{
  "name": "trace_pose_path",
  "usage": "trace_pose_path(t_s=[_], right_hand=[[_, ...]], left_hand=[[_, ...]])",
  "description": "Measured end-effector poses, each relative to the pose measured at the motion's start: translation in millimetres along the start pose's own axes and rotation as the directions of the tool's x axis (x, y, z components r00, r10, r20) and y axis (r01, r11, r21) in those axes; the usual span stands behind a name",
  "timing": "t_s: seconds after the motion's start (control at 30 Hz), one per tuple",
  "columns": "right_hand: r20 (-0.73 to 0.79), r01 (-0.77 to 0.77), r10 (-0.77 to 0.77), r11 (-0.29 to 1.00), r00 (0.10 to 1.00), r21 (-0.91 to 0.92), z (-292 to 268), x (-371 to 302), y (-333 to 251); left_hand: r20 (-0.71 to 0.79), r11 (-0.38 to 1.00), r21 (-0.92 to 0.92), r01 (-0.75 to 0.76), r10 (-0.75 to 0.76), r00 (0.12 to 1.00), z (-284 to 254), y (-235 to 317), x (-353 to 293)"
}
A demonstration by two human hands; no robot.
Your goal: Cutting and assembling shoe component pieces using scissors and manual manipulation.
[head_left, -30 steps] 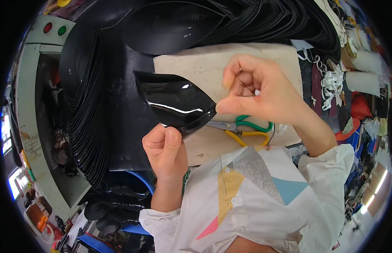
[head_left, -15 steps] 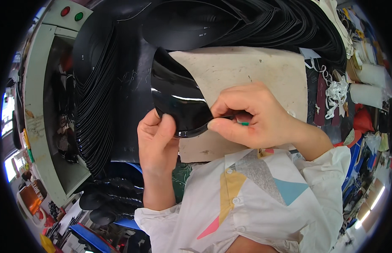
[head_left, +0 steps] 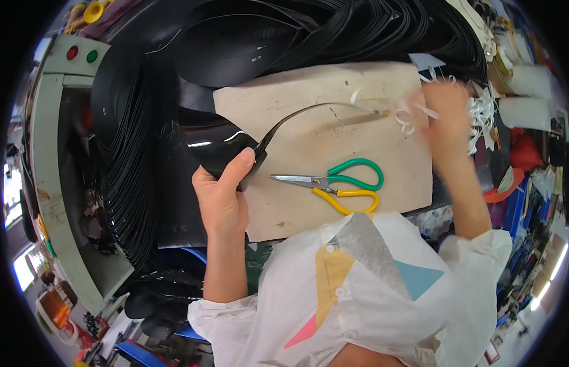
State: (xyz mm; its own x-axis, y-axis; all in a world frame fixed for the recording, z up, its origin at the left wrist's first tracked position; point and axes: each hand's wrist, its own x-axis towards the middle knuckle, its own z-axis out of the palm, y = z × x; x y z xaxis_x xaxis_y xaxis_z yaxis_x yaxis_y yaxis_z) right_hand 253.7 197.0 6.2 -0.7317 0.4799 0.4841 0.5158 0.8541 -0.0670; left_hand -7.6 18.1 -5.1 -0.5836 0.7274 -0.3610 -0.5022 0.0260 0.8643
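My left hand (head_left: 226,189) is closed on a glossy black shoe-upper piece (head_left: 214,144), thumb on top near its right edge. From that edge a thin dark strip (head_left: 297,113) arches rightward over the beige board. Farther right, my right hand (head_left: 446,119) is smeared by motion, so its fingers do not read clearly. Thin white ribbon (head_left: 413,116) shows beside it, and I cannot tell whether the hand grips it. Scissors (head_left: 324,182) with one green and one yellow handle lie on the board, blades pointing left, slightly apart from my left hand.
The beige board (head_left: 278,220) lies on a dark table. Overlapping black pieces (head_left: 235,49) fan across the back, and another stack (head_left: 122,165) runs down the left beside a grey-green cabinet (head_left: 46,159). White ribbon scraps (head_left: 483,113) hang at the right edge.
My right hand has left the black piece's edge and moved far right and away. The scissors, mostly covered before, now show fully. The dark strip now stretches out; my left hand still holds the piece.
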Motion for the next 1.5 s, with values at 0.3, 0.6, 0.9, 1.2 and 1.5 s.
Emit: trace_pose_path(t_s=[0.3,0.6,0.9,1.2,1.5], right_hand=[[0.482,-0.118,-0.007,0.966,0.876,0.228,19.9,-56.1,-96.1],[0.604,-0.512,-0.027,0.501,0.797,0.698,14.7,-16.9,-88.7],[0.474,-0.381,0.009,0.609,0.881,0.696,20.1,-12.8,-96.7],[0.302,-0.257,0.082,0.754,0.950,0.604,23.7,-12.1,-101.6],[0.412,-0.344,0.154,0.829,0.898,0.441,30.4,-31.9,-104.6]], left_hand=[[0.097,0.967,-0.249,0.061,-0.038,0.995,11.5,0.5,-9.4],[0.138,0.935,-0.346,0.083,-0.037,0.990,4.3,-4.2,-14.5],[0.099,0.949,-0.307,0.076,-0.047,0.994,11.0,-6.2,-16.9],[0.084,0.937,-0.342,0.075,-0.049,0.995,17.1,-9.5,-19.7],[0.141,0.850,0.155,-0.504,0.486,0.863,-2.1,28.1,-14.3]])
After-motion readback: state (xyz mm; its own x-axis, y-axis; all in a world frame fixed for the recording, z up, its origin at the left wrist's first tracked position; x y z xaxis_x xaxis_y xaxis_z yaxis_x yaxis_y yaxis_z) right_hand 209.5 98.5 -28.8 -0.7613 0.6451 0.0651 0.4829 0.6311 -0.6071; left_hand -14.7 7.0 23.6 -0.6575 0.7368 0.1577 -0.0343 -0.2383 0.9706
